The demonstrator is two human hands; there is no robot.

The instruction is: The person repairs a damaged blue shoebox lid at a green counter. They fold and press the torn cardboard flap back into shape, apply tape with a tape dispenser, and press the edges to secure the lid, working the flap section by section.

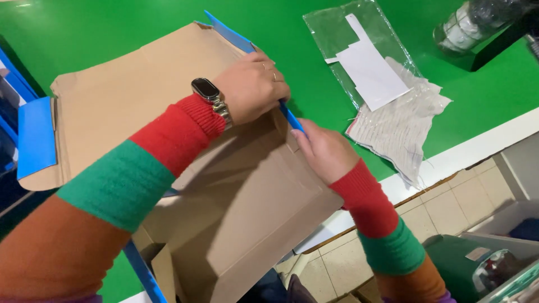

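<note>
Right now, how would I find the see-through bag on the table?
Start at the green table and look right of the big brown cardboard box both hands are folding. The clear plastic bag lies there, with a white paper cut-out on it; the neighbouring pale cloth isn't shiny.

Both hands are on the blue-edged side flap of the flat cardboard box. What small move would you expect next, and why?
Probably folding that flap further upright along its crease. The left hand presses on the flap's upper part and the right hand pinches its lower edge, while the cardboard box lies mostly flat on the green table, its other flaps unfolded.
</note>
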